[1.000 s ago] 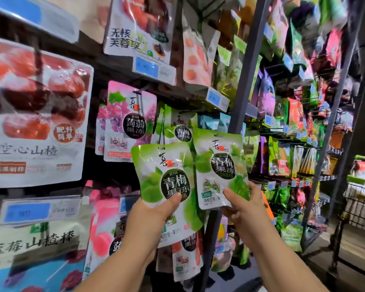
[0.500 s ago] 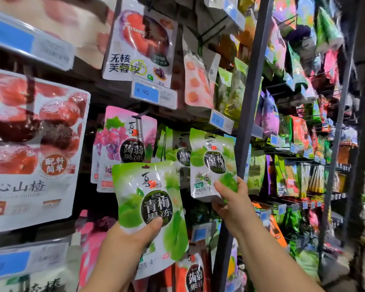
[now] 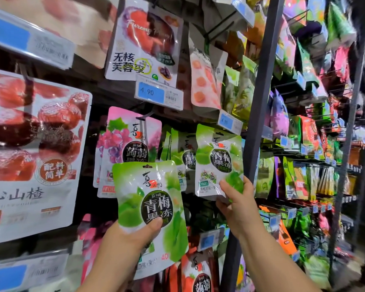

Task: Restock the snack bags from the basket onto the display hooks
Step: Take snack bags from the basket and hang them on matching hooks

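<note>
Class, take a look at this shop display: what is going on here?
A person is stocking green snack bags at a hook display. The right hand pinches the lower edge of a raised green bag, held against the hanging green bags. The left hand grips a second green bag lower down, in front of the pink grape bags. Whether that raised bag is on its hook yet cannot be seen.

I hold two green jelly bags: the near bag point(image 3: 150, 207) in my left hand point(image 3: 131, 239), the far bag point(image 3: 218, 163) in my right hand point(image 3: 238, 207). At least two more hanging green bags point(image 3: 185, 148) behind. Two 4.90 tags: left tag point(image 3: 156, 93), right tag point(image 3: 228, 123). One hawthorn bag point(image 3: 30, 154), one pink grape bag point(image 3: 131, 140) in front, two dark posts point(image 3: 259, 102)
</note>
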Demonstrator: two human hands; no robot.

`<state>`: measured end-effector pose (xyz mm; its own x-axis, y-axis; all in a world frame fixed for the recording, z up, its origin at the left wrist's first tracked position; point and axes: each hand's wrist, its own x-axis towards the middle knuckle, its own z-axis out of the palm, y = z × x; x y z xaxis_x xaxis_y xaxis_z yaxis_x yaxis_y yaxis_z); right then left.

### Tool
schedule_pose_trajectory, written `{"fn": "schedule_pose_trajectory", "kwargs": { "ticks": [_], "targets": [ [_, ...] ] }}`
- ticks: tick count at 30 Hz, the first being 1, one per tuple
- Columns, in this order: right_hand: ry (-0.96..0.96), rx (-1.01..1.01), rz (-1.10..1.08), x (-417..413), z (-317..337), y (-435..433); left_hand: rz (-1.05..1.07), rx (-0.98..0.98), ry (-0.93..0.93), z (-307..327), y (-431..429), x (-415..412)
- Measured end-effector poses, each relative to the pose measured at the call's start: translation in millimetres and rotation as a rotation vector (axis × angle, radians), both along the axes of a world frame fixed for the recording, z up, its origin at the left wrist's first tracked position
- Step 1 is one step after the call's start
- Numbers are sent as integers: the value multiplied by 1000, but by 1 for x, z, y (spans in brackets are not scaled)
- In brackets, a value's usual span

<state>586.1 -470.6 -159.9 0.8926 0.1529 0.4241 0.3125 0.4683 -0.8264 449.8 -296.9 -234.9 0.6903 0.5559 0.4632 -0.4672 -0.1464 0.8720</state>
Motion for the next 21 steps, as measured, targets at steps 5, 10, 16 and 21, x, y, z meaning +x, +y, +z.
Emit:
{"fn": "schedule_pose_trajectory", "kwargs": {
  "ticks": [5,10,16,21],
  "targets": [
    [-20,-13,2,1,5,-3,-22,-34,-12,0,-3,1],
    [-17,10,19,4,7,-5,-25,-47,7,2,-6,0],
    [-54,3,31,6,7,-8,-35,-85,7,3,-14,-2],
    [5,5,63,5,12,-10,-20,-52,29,2,-13,-1]
  ]
}}
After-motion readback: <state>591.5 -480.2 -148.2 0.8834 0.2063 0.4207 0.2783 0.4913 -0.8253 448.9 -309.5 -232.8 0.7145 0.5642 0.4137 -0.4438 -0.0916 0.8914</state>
